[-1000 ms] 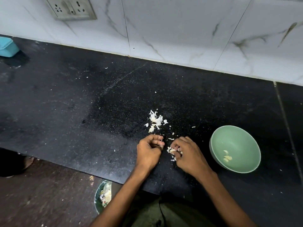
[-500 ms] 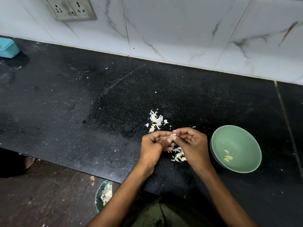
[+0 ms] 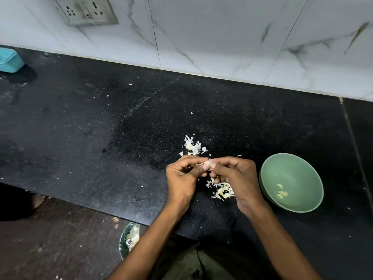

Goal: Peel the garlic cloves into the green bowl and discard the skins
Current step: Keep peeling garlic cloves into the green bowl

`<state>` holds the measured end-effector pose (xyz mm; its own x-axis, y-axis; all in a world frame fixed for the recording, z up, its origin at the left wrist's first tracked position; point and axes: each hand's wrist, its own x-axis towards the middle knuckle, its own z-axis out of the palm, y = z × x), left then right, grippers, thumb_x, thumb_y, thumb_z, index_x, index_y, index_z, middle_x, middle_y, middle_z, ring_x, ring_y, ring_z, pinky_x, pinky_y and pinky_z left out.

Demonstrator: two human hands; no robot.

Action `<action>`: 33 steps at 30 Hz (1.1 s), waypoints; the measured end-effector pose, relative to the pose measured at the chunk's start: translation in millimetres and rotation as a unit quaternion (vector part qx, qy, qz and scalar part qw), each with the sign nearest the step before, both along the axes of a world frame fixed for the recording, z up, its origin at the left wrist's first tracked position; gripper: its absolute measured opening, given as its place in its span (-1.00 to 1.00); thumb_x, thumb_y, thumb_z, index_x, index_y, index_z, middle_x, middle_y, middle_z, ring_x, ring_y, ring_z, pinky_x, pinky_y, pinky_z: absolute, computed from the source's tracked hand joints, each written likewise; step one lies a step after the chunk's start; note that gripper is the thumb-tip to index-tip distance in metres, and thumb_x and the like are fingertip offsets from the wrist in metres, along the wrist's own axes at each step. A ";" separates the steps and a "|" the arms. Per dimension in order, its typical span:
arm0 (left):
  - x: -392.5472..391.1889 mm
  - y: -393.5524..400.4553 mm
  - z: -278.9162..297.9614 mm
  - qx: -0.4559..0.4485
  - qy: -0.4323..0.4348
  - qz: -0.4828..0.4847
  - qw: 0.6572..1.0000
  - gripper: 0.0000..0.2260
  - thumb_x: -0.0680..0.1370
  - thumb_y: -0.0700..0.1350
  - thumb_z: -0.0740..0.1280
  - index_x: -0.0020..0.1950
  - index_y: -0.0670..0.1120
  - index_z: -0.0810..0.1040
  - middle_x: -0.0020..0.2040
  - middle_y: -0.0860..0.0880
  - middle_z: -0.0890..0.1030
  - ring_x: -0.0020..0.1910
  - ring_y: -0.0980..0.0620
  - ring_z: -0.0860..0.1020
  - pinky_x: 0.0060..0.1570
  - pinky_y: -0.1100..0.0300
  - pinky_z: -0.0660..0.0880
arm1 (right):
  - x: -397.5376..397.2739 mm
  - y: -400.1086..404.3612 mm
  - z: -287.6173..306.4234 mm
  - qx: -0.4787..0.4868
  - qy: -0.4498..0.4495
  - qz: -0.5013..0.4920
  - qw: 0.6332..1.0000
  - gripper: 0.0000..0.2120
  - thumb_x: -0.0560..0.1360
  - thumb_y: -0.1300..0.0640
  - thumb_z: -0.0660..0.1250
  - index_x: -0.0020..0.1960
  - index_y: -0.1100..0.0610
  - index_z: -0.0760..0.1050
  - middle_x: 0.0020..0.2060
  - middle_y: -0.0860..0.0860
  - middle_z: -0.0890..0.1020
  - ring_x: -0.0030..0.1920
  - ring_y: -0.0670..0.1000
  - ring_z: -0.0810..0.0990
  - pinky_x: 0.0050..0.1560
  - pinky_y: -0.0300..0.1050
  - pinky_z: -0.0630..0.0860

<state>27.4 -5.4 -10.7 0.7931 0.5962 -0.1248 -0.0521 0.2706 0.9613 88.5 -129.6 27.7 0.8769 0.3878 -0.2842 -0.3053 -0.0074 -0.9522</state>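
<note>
The work surface was a black stone counter [image 3: 101, 138] set against a white marble-tiled wall [image 3: 222, 33]. Nearest the person, on the floor below the counter edge, stood a bin [image 3: 129, 237] already holding skins, apparently placed there so that waste could be swept straight off the edge. Above the counter, the left hand [image 3: 182, 176] and right hand [image 3: 236, 176] met fingertip to fingertip, both pinching one clove [image 3: 207, 163]; the left appeared to steady it while the right worked at the skin, though whether skin was lifting could not be told. The clove was held clear of the surface, probably so loosened skin would drop below. Directly under the right hand lay a small pile [image 3: 222, 191] of skins and possibly unpeeled cloves; the two could not be told apart. The bowl [image 3: 268, 174] stood just right of the right hand, within a short reach for dropping a finished clove, and held a few peeled cloves [image 3: 281, 191]. Just beyond the hands lay a second heap of skins [image 3: 192, 146], not yet discarded. Farther off, a blue box [image 3: 10, 60] sat at the far left, and a socket [image 3: 86, 11] was fixed to the wall.
</note>
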 end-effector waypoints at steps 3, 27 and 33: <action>-1.3 2.2 -1.2 0.048 -0.009 0.001 0.999 -0.91 0.42 -0.35 0.52 -0.11 -0.21 0.73 -0.14 -0.16 0.69 -0.22 -0.10 0.63 -0.20 0.09 0.58 | 1.1 -1.7 6.4 -0.003 0.024 0.031 0.999 -0.90 0.51 0.36 0.44 -0.10 0.26 0.74 -0.25 0.25 0.72 -0.29 0.07 0.64 -0.35 -0.18 0.58; 7.0 34.5 23.7 0.143 -0.028 -0.172 0.974 -0.86 0.41 -0.45 0.49 -0.17 -0.22 0.73 -0.26 0.00 0.65 -0.32 0.09 0.59 -0.34 0.23 0.53 | -3.1 1.0 30.6 -0.154 -0.099 0.030 0.983 -0.84 0.47 0.37 0.47 -0.21 0.17 0.72 -0.44 0.10 0.69 -0.43 0.09 0.71 -0.34 -0.04 0.69; 5.3 30.5 24.5 0.142 -0.042 -0.156 0.977 -0.85 0.43 -0.41 0.49 -0.14 -0.18 0.73 -0.22 -0.04 0.67 -0.29 0.03 0.61 -0.32 0.20 0.56 | -2.2 5.6 29.4 -0.100 -0.030 -0.011 0.994 -0.90 0.41 0.41 0.48 -0.25 0.28 0.68 -0.43 0.18 0.67 -0.48 0.07 0.62 -0.42 -0.11 0.61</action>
<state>32.7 25.1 13.8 0.9419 0.3249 0.0847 -0.0925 0.0085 0.9957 86.3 -124.0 57.1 0.9024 0.3093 -0.3001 -0.2495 -0.1927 -0.9490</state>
